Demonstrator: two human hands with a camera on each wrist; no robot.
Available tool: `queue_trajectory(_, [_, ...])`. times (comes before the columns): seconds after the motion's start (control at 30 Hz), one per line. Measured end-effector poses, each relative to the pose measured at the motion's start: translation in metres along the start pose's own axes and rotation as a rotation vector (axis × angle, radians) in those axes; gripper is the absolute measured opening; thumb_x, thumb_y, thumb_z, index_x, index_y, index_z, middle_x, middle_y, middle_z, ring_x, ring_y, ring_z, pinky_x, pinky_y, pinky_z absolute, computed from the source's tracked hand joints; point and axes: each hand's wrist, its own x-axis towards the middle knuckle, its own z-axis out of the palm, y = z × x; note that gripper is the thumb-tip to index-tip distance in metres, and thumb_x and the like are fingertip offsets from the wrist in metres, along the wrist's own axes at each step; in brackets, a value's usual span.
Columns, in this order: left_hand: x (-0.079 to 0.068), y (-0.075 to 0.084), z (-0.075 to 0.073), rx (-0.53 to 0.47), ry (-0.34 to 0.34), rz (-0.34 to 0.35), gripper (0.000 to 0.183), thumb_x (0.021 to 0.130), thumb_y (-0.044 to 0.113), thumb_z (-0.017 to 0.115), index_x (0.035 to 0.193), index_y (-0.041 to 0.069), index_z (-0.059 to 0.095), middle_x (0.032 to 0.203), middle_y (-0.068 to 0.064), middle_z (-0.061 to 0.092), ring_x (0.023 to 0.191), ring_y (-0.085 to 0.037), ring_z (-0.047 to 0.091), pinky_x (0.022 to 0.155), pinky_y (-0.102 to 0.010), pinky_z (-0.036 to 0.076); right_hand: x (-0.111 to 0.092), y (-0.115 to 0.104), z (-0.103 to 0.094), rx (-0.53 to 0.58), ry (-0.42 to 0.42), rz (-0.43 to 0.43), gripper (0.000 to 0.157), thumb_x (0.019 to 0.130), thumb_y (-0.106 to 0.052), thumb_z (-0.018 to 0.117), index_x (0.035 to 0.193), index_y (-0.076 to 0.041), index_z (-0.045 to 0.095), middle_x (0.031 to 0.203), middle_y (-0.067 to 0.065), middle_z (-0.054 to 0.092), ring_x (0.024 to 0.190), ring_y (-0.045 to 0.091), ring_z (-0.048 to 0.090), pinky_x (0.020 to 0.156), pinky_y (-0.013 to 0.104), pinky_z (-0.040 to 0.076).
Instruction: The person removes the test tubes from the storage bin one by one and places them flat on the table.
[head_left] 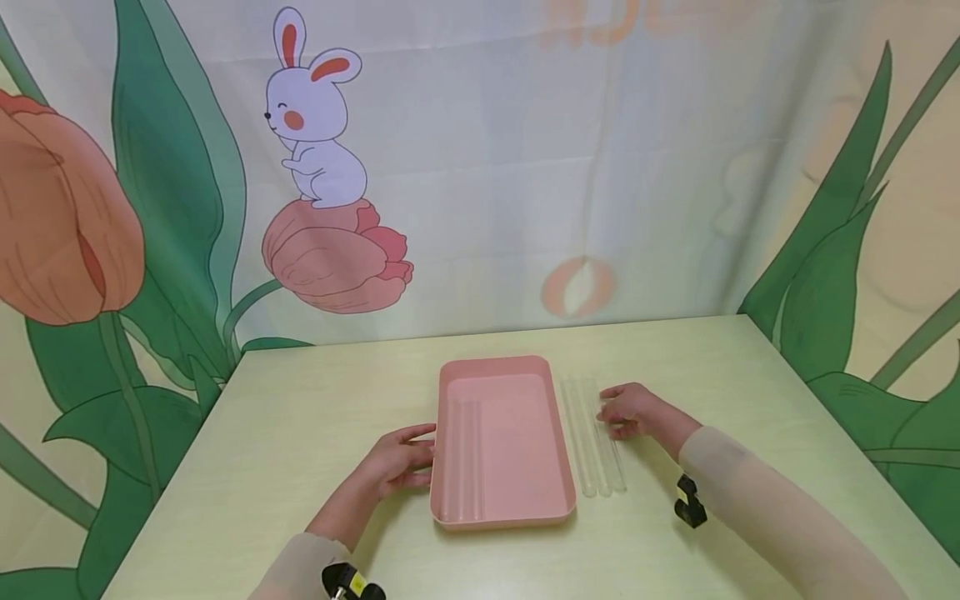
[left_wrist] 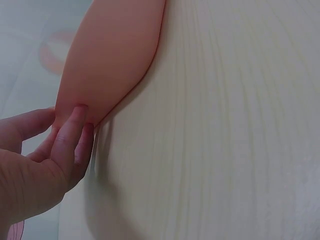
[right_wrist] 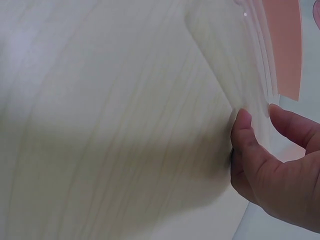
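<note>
A pink tray [head_left: 525,450] lies on the table, with clear glass test tubes [head_left: 465,458] side by side along its left inner wall. My left hand [head_left: 401,462] touches the tray's outer left wall with extended fingertips, as the left wrist view also shows in the tray wall [left_wrist: 115,50]. To the right of the tray lie three more clear test tubes [head_left: 588,450], lengthwise, rounded ends toward me. My right hand [head_left: 630,411] pinches the rightmost test tube [right_wrist: 220,55] between thumb and fingers, near its far part. That tube is slightly angled from the others.
The pale wooden table [head_left: 315,417] extends on both sides of the tray. Behind it hangs a printed cloth [head_left: 480,167] with a rabbit and tulips. A small black wrist device [head_left: 688,502] shows below the right sleeve.
</note>
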Motion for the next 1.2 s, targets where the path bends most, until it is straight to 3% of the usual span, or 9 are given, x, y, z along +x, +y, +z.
queue_trajectory(0.3, [0.001, 0.0, 0.001, -0.002, 0.012, -0.013, 0.055, 0.098, -0.001, 0.056, 0.152, -0.001, 0.044, 0.148, -0.031, 0.053, 0.102, -0.019, 0.072, 0.07, -0.034, 0.065, 0.002, 0.001, 0.003, -0.035, 0.021, -0.01, 0.062, 0.093, 0.005, 0.063, 0.15, 0.01, 0.038, 0.102, 0.008, 0.051, 0.079, 0.013, 0.049, 0.061, 0.021, 0.056])
queue_trajectory(0.63, [-0.001, 0.002, 0.002, -0.012, 0.021, -0.02, 0.055, 0.097, -0.003, 0.056, 0.151, -0.001, 0.045, 0.148, -0.031, 0.053, 0.099, -0.018, 0.072, 0.071, -0.034, 0.065, 0.005, 0.002, 0.002, -0.05, 0.024, 0.017, 0.063, 0.094, -0.004, 0.067, 0.148, 0.009, 0.039, 0.113, 0.013, 0.058, 0.103, 0.024, 0.052, 0.068, 0.024, 0.057])
queue_trajectory(0.8, [0.0, 0.001, 0.002, -0.014, 0.018, -0.022, 0.055, 0.097, -0.004, 0.056, 0.152, -0.001, 0.045, 0.148, -0.031, 0.053, 0.099, -0.018, 0.072, 0.071, -0.035, 0.065, 0.0, 0.001, 0.0, -0.064, 0.015, 0.012, 0.063, 0.094, -0.005, 0.067, 0.148, 0.01, 0.039, 0.117, 0.015, 0.055, 0.103, 0.024, 0.052, 0.071, 0.025, 0.057])
queue_trajectory(1.0, [0.0, 0.002, 0.001, -0.013, 0.013, -0.02, 0.055, 0.098, -0.003, 0.056, 0.152, 0.0, 0.044, 0.149, -0.03, 0.053, 0.099, -0.018, 0.072, 0.072, -0.035, 0.065, -0.01, -0.005, -0.004, -0.109, 0.002, -0.012, 0.065, 0.095, -0.008, 0.066, 0.15, 0.011, 0.037, 0.103, 0.007, 0.055, 0.093, 0.019, 0.052, 0.072, 0.026, 0.056])
queue_trajectory(1.1, [0.0, 0.002, 0.0, -0.018, 0.008, -0.019, 0.055, 0.098, -0.002, 0.056, 0.152, 0.0, 0.045, 0.149, -0.03, 0.053, 0.098, -0.016, 0.072, 0.071, -0.033, 0.065, -0.015, -0.009, -0.009, -0.126, -0.02, -0.026, 0.066, 0.097, -0.01, 0.064, 0.152, 0.011, 0.033, 0.121, 0.022, 0.062, 0.11, 0.031, 0.058, 0.085, 0.034, 0.059])
queue_trajectory(1.2, [0.0, 0.002, 0.0, -0.023, 0.002, -0.016, 0.055, 0.098, -0.002, 0.056, 0.152, -0.001, 0.044, 0.149, -0.03, 0.052, 0.098, -0.017, 0.073, 0.071, -0.032, 0.064, -0.023, -0.016, -0.013, -0.126, -0.058, -0.045, 0.067, 0.1, -0.012, 0.059, 0.156, 0.009, 0.028, 0.152, 0.032, 0.045, 0.138, 0.046, 0.045, 0.105, 0.047, 0.054])
